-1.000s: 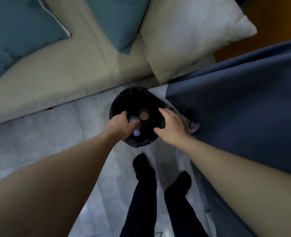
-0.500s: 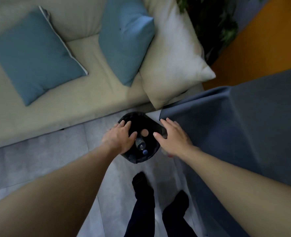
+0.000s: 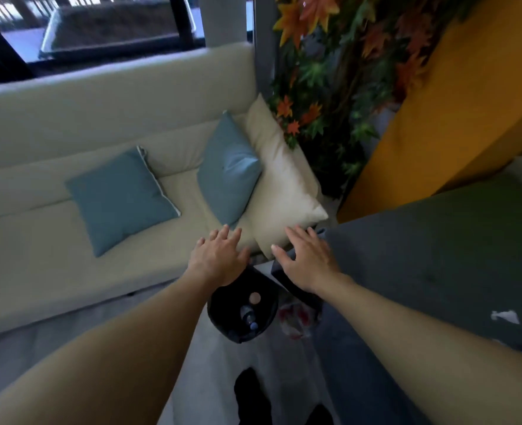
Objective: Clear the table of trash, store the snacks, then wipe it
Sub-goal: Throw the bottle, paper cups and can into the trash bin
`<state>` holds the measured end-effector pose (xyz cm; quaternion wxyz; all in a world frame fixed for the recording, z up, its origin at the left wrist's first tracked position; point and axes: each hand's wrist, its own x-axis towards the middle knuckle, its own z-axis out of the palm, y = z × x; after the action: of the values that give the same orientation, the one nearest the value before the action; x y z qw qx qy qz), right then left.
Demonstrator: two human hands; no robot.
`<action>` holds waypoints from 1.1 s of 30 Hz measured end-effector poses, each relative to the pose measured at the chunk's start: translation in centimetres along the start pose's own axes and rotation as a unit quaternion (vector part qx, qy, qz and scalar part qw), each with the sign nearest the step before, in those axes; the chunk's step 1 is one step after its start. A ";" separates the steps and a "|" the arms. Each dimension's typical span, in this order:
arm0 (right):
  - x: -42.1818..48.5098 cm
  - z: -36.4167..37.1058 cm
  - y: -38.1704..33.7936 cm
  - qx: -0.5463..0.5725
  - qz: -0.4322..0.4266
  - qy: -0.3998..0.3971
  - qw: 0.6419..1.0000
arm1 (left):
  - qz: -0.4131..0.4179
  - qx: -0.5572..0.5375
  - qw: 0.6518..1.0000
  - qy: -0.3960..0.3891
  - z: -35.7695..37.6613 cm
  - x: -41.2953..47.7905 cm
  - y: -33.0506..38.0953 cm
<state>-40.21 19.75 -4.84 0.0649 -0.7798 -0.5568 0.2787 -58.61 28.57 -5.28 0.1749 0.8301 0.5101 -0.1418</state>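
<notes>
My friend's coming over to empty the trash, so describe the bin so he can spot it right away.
Start at the long cream sofa under the window. At its right end, on the grey floor beside the blue-draped table, stands the black-lined round bin. It is the only dark open container there, and a plastic bottle lies inside it.

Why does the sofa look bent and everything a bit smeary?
Head view: the wide-angle lens bows the sofa back; the picture is soft with motion blur, so both hands and the bottle in the bin lack crisp edges; the window is bright, the floor dim.
</notes>
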 end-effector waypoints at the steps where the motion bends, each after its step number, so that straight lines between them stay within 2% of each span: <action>1: -0.7 -1.4 0.1 0.000 -0.001 0.010 1.000 | 0.006 0.003 1.000 0.013 -1.4 -0.6 0.9; 9: -6.2 -11.4 3.3 -0.012 0.011 0.082 0.996 | 0.067 0.014 0.994 0.086 -8.9 -4.3 9.1; 14: -10.1 -15.3 6.5 -0.005 0.033 0.110 0.993 | 0.124 0.016 0.989 0.084 -11.4 -5.6 14.6; 21: -15.5 -17.0 10.6 0.023 0.122 0.149 0.981 | 0.211 0.055 0.972 0.083 -12.6 -5.1 21.1; 25: -18.4 -17.4 12.8 0.030 0.185 0.195 0.963 | 0.263 0.068 0.960 0.066 -13.3 -5.1 25.6; 33: -26.8 -16.7 17.4 0.060 0.307 0.286 0.906 | 0.399 0.127 0.908 0.026 -12.2 -7.5 34.1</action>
<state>-23.31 -7.44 11.69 0.1791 -0.9531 -0.2296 0.0830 -30.62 13.65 13.78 0.0967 0.9829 0.1186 -0.1021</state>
